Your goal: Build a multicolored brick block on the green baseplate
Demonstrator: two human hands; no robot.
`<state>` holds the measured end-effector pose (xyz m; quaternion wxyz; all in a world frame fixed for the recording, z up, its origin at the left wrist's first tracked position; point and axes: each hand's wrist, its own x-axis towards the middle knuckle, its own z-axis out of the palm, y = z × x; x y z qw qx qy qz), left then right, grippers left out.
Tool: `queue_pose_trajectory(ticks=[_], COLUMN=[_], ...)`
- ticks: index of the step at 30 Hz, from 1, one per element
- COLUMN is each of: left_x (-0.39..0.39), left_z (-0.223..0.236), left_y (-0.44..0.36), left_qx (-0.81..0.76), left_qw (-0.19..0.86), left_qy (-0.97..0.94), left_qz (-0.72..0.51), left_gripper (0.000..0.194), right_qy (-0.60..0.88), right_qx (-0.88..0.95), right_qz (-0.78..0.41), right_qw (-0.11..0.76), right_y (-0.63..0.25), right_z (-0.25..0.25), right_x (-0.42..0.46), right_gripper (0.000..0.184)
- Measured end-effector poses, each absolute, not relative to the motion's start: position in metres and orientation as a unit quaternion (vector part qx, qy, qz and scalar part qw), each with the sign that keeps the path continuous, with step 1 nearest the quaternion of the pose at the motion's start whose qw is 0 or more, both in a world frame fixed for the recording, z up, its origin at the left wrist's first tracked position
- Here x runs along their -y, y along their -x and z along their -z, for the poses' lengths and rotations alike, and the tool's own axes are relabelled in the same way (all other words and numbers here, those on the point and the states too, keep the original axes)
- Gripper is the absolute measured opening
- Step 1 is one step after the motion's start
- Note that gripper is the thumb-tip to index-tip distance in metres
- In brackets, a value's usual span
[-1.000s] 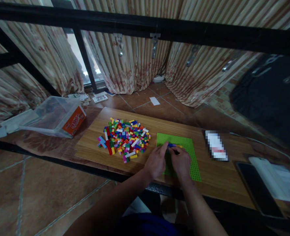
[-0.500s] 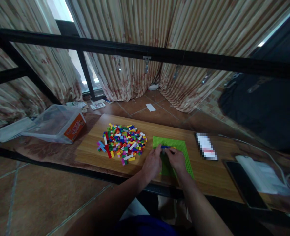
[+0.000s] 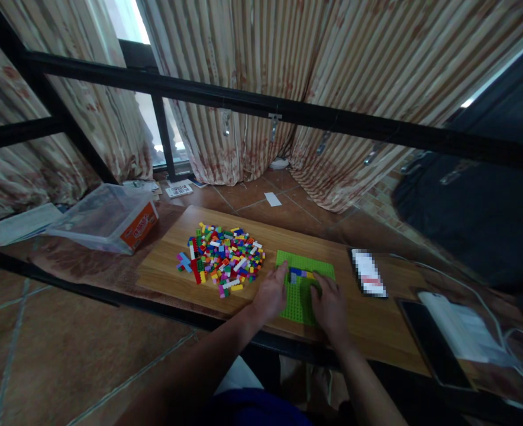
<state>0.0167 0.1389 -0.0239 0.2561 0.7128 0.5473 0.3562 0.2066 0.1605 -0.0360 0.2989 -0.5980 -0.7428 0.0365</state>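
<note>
A green baseplate (image 3: 300,307) lies on the wooden board. Near its upper part sits a short row of blue, lilac and yellow toy bricks (image 3: 300,273), with a grey-blue brick just below the row's left end. My left hand (image 3: 271,291) rests along the plate's left edge, fingers stretched towards the row, with nothing visible in it. Over the plate's right side is my right hand (image 3: 330,303), its fingers apart and the index fingertip at the yellow end of the row. The undersides of both hands are hidden.
A heap of mixed toy bricks (image 3: 226,257) lies left of the plate. Further left stands a clear plastic box (image 3: 104,216) with an orange label. On the right are a phone with a blurred screen (image 3: 368,273), a dark tablet (image 3: 434,343) and a white cable (image 3: 461,273).
My right hand has drawn back from the brick row and its fingers have spread, uncovering the row. My left hand stays at the plate's left edge. The view has shifted slightly.
</note>
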Motion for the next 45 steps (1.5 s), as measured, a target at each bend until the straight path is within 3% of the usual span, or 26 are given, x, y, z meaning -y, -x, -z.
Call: queue_pose_trajectory(ticks=[9, 18, 31, 39, 45], left_x=[-0.132, -0.137, -0.128, -0.123, -0.099], left_z=[0.027, 0.045, 0.029, 0.013, -0.005], left_y=[-0.004, -0.004, -0.009, -0.007, 0.022], left_qx=[-0.520, -0.497, -0.528, -0.482, -0.496], left_qw=[0.282, 0.271, 0.283, 0.254, 0.168], left_qy=[-0.712, -0.681, -0.647, -0.702, -0.703], left_qz=[-0.378, -0.465, -0.471, -0.459, -0.481], left_gripper=[0.074, 0.076, 0.063, 0.044, 0.041], right_qy=[0.622, 0.673, 0.691, 0.683, 0.687], right_qx=[0.704, 0.726, 0.721, 0.715, 0.713], right_qz=[-0.058, -0.020, 0.007, 0.056, 0.043], right_qw=[0.338, 0.139, 0.056, 0.135, 0.135], right_y=[-0.188, -0.112, -0.116, -0.116, -0.115], right_z=[0.014, 0.002, 0.024, 0.027, 0.026], right_x=[-0.181, -0.220, -0.226, -0.216, -0.217], right_gripper=[0.038, 0.040, 0.055, 0.055, 0.055])
